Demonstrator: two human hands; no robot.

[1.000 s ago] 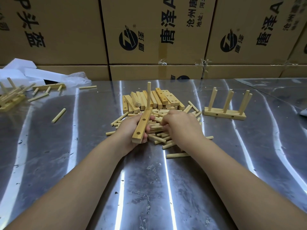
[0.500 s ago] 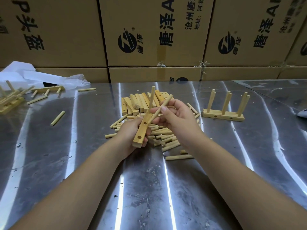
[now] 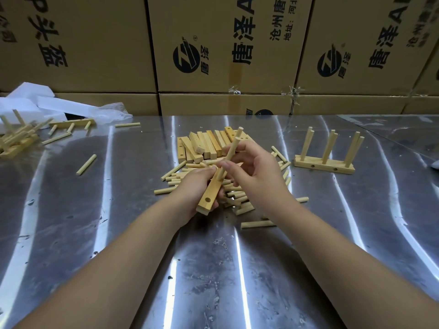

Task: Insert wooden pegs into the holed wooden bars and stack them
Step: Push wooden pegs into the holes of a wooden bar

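The right hand [image 3: 256, 169] pinches a peg [image 3: 230, 155] at the middle hole of the bar [image 3: 209, 198] gripped by the left hand [image 3: 193, 186] above the peg pile [image 3: 174, 179], and it is best lined up square before pressing firmly.

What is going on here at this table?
A person is putting pegs into a holed bar. The left hand grips the bar above the table; the right hand pinches a peg at its middle, and another peg sticks up just behind. Beyond the hands lie spare bars and loose pegs, piled. A finished piece with upright pegs stands to the right.
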